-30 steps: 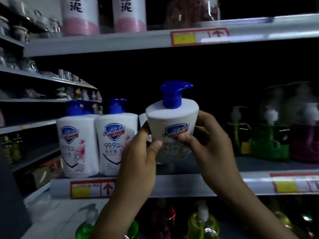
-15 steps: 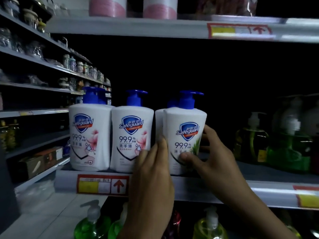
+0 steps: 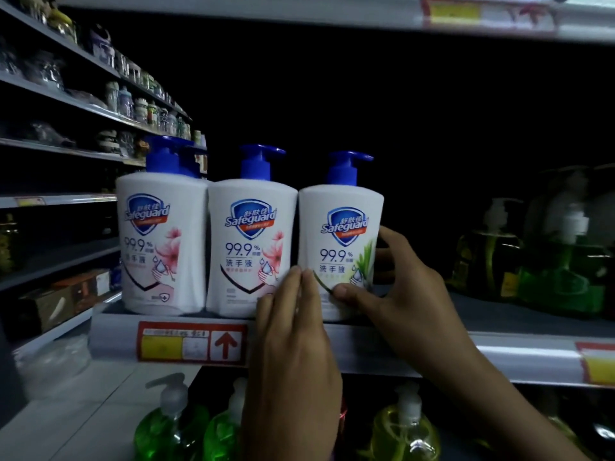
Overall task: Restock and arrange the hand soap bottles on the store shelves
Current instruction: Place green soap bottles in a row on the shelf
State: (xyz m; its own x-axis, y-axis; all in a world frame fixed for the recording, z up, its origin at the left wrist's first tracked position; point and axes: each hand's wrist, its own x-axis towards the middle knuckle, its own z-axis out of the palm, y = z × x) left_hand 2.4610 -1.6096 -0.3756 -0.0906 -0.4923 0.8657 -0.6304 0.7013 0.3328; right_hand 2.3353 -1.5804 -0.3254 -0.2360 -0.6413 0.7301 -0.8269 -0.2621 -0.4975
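Bottle (image 3: 339, 234) stands in grip of right hand (image 3: 406, 294), left hand (image 3: 293, 344) touching.

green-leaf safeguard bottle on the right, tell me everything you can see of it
The green-leaf Safeguard bottle is white, plastic-looking, with a blue pump, a blue shield logo, "99.9%" and a green leaf sprig. It stands upright at the front edge of the shelf, rightmost of three, close beside the pink-flower Safeguard bottle. The right hand grips its lower right side, thumb on the label; the left hand lays straight fingers against its lower left.
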